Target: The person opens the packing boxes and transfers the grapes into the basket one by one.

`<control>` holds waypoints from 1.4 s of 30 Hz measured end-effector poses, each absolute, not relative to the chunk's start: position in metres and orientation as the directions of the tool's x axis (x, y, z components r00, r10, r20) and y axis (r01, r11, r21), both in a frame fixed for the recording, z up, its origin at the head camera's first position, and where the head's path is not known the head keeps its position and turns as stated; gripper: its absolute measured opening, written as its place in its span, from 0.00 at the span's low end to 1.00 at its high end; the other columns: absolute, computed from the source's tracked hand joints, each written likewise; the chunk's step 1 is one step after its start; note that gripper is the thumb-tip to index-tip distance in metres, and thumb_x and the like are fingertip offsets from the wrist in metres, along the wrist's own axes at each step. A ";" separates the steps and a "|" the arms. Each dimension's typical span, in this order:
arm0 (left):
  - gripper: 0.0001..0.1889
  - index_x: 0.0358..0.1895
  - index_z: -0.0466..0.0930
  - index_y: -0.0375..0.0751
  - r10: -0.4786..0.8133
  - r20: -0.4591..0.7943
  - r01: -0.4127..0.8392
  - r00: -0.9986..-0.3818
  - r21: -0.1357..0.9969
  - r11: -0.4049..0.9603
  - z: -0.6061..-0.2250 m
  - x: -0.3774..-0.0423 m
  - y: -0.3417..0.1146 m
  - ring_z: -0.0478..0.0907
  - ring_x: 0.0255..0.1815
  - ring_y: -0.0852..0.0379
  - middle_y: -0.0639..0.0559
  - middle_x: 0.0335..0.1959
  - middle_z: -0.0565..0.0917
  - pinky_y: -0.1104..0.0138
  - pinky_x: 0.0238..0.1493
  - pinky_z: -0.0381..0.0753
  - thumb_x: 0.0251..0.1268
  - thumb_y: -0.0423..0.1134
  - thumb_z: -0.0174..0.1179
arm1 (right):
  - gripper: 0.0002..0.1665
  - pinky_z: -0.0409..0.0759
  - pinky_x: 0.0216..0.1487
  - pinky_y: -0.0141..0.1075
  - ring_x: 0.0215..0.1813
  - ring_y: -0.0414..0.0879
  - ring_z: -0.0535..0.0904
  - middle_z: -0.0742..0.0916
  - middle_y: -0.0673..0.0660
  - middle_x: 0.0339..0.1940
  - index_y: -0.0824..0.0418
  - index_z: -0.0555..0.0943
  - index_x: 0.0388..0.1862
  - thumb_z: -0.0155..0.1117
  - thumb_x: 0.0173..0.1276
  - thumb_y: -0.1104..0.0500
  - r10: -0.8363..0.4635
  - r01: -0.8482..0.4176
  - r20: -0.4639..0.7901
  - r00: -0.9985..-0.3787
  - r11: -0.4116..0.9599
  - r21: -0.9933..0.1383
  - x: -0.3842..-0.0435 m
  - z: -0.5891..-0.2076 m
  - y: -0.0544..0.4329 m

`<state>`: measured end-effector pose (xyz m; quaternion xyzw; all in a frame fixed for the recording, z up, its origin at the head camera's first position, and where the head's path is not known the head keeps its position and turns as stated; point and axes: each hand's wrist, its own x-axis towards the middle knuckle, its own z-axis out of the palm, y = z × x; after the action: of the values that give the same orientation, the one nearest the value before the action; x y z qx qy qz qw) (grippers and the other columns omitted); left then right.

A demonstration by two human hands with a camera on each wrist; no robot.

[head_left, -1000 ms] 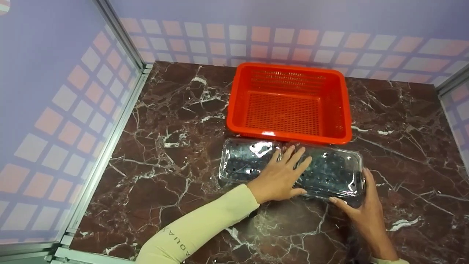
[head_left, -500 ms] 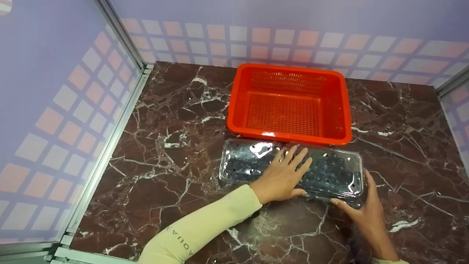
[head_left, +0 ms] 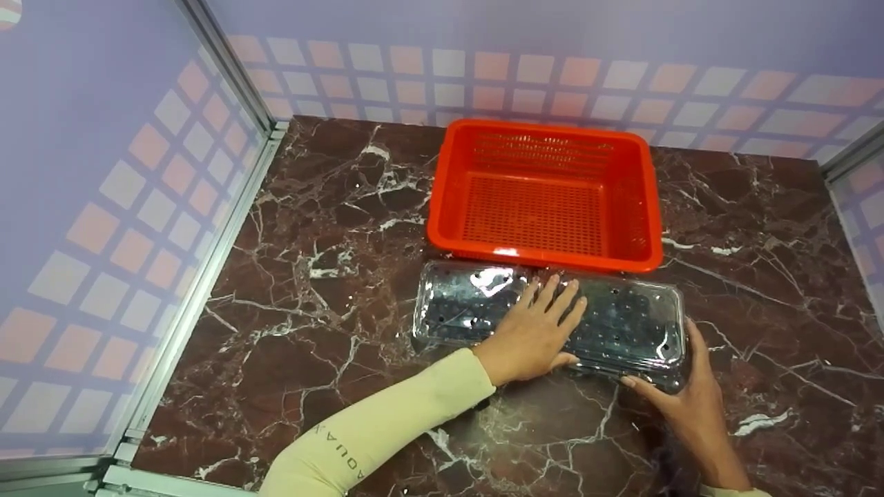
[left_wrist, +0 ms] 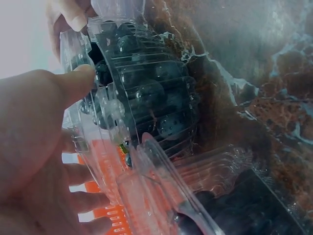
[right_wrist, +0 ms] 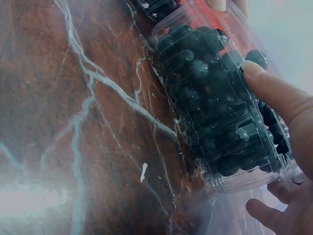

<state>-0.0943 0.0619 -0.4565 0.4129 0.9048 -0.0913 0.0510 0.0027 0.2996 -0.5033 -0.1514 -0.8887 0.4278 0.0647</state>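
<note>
The right clamshell box (head_left: pixel 625 324) lies directly between the two hands, its long axis running from the left hand (head_left: pixel 535 338) to the right hand (head_left: pixel 690 386), with the right-hand end slanting slightly nearer the person. Neither hand is nearer, since each touches its own end. The right hand grips the outer end, thumb on the near edge of the lid and fingers around the end wall. The left hand lies palm down with fingers spread straight across the inner end, its thumb against the near lid edge; it clamps nothing. The hands are apart from each other, and whether the lid is fully fastened cannot be told.

Just left of the left hand, and partly under its fingers, the left clamshell box (head_left: pixel 456 304) sits roughly end to end with the first. Both boxes are thin, clear, glossy plastic, oblong with rounded corners, their lids pierced by small holes; ribbed walls show in the wrist views. Inside the right box, dark, round, smooth-skinned fruit (right_wrist: pixel 210 103) is packed close.

Beyond both hands stands the orange-red plastic basket (head_left: pixel 545 259), rectangular, with a thick rim and slotted floor. The polished brown marble-patterned tabletop (head_left: pixel 331 207), veined in white, spreads around the hands. A pale yellow sleeve (head_left: pixel 387 414) covers the left forearm.
</note>
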 end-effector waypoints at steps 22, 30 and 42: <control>0.42 0.79 0.37 0.50 0.742 -0.235 0.772 -0.628 -0.067 0.632 -0.445 -0.100 0.060 0.38 0.81 0.44 0.47 0.81 0.39 0.50 0.79 0.44 0.69 0.69 0.31 | 0.66 0.56 0.69 0.23 0.74 0.47 0.60 0.66 0.54 0.76 0.38 0.48 0.77 0.80 0.48 0.61 0.382 0.216 0.004 -0.924 0.531 -0.819 0.005 -0.504 0.302; 0.43 0.79 0.36 0.50 0.739 -0.249 0.766 -0.626 -0.016 0.643 -0.441 -0.101 0.059 0.37 0.81 0.45 0.48 0.81 0.38 0.49 0.78 0.43 0.69 0.69 0.31 | 0.65 0.56 0.65 0.12 0.75 0.37 0.59 0.66 0.62 0.75 0.45 0.45 0.78 0.75 0.51 0.69 0.438 0.165 0.046 -0.898 0.430 -0.888 0.004 -0.509 0.301; 0.42 0.79 0.36 0.52 0.734 -0.258 0.743 -0.629 0.077 0.664 -0.435 -0.101 0.056 0.35 0.81 0.45 0.49 0.81 0.36 0.49 0.79 0.43 0.69 0.70 0.30 | 0.48 0.66 0.62 0.45 0.65 0.60 0.70 0.74 0.66 0.69 0.48 0.58 0.76 0.71 0.61 0.53 0.462 0.322 -0.061 -0.885 0.514 -0.795 0.009 -0.507 0.305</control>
<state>-0.1014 0.0559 -0.4353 0.4093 0.9023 -0.0185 0.1344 0.0089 0.3051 -0.5074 -0.2262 -0.8664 0.4380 0.0794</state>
